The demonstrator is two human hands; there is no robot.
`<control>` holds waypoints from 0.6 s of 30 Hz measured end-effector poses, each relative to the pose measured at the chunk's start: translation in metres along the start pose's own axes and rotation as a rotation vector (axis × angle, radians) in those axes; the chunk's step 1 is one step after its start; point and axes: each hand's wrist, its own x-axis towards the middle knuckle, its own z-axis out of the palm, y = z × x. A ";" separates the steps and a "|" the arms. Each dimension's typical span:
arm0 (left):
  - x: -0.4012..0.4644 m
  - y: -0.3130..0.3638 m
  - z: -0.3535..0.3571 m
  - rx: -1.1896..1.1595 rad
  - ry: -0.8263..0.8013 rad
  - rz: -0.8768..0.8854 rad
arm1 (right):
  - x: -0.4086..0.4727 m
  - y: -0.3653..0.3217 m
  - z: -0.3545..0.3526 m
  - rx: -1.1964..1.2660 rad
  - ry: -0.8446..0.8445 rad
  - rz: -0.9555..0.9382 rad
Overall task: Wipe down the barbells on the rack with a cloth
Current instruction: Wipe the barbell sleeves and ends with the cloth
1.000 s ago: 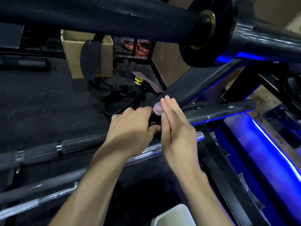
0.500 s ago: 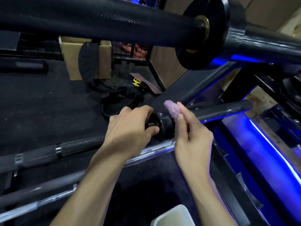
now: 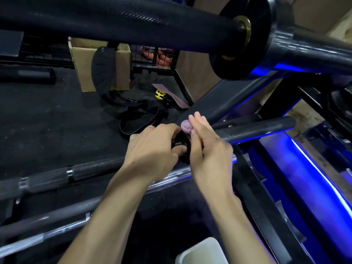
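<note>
The cloth [image 3: 186, 126], a small pale purple wad, sits at the centre of the frame against the black collar [image 3: 183, 144] of a barbell [image 3: 91, 171]. That bar runs from the left edge up to the collar, and its sleeve [image 3: 255, 128] carries on to the right, ending near a band of blue light.

The right hand [image 3: 207, 147] comes in from the lower right. Its fingers are straight and held together, pressing the cloth onto the collar from the right, fingertips pointing to the upper left. The left hand [image 3: 152, 149] reaches in from the bottom centre and grips the bar just left of the collar, fingers curled over the top and the thumb tucked beneath, touching the collar.

Two more bars [image 3: 62, 216] lie below, crossing the lower left of the frame. A much thicker barbell [image 3: 114, 20] with a black plate [image 3: 245, 39] fills the top of the frame, close to the camera.

No writing can be read anywhere.

In the upper left stands an open cardboard box [image 3: 83, 60]; its contents cannot be made out. A black strap [image 3: 101, 73] hangs in front of it. A white tub [image 3: 202, 252] shows at the bottom edge, its inside hidden. Behind wire mesh [image 3: 152, 56] at upper centre lies something orange, too blurred to tell. A small yellow thing [image 3: 159, 94] lies on the dark floor.
</note>
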 end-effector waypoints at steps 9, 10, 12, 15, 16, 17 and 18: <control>0.001 -0.001 0.000 0.012 -0.004 0.012 | -0.035 0.004 0.004 -0.023 0.059 -0.188; 0.001 -0.001 0.000 0.015 -0.010 0.002 | -0.021 0.003 0.002 0.000 0.038 -0.120; 0.000 0.000 -0.001 0.001 -0.013 -0.016 | -0.001 0.000 -0.006 0.082 0.044 0.023; -0.001 0.001 -0.003 -0.035 0.006 -0.027 | 0.005 -0.001 -0.029 0.186 0.217 0.186; 0.000 0.000 -0.002 -0.035 0.005 -0.031 | 0.001 0.000 -0.034 0.185 0.272 0.213; 0.000 0.000 -0.002 -0.023 0.003 -0.032 | -0.006 0.000 -0.038 0.187 0.308 0.226; 0.001 0.000 -0.001 -0.007 0.000 -0.031 | -0.014 -0.002 -0.037 0.194 0.318 0.222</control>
